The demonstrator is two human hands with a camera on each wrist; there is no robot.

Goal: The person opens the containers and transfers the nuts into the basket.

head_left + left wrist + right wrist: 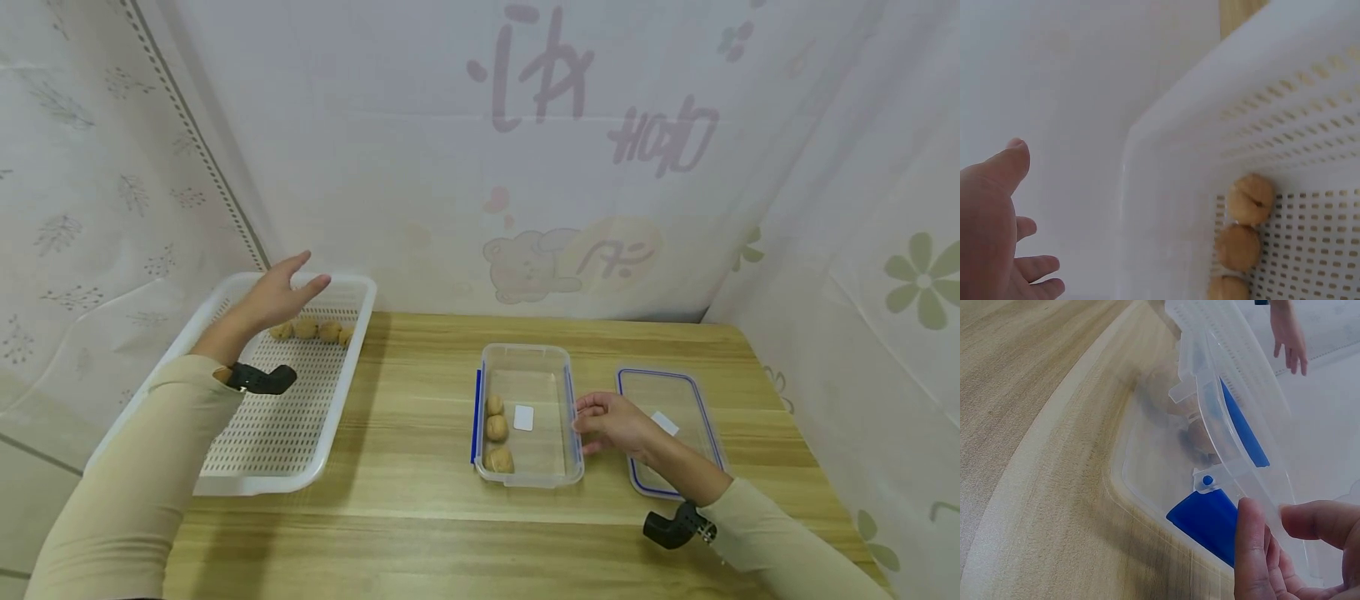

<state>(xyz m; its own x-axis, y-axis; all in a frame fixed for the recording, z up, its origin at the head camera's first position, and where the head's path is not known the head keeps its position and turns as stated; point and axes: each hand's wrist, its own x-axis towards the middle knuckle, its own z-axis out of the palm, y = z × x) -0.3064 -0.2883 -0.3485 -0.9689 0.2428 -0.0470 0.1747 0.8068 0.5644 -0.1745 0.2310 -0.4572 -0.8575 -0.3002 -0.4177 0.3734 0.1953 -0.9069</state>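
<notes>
Above the far end of a white perforated basket (348, 392), my left hand (276, 296) is held with its fingers loosely extended and nothing in it. Several walnuts (306, 329) lie along the basket's far wall, and some of these walnuts (1239, 248) show in the left wrist view. My right hand (611, 423) pinches the right rim of a clear plastic food container (525, 354), with thumb and fingers on either side (1288, 550). Inside that container, three walnuts (497, 428) line its left side, beside a white label. Blue side flaps (1207, 522) hang on the container.
To the right of the container lies its clear lid (660, 387) with a blue seal, partly under my right forearm. All of it stands on a wooden table (420, 533). Printed curtains (405, 167) close off the back and sides.
</notes>
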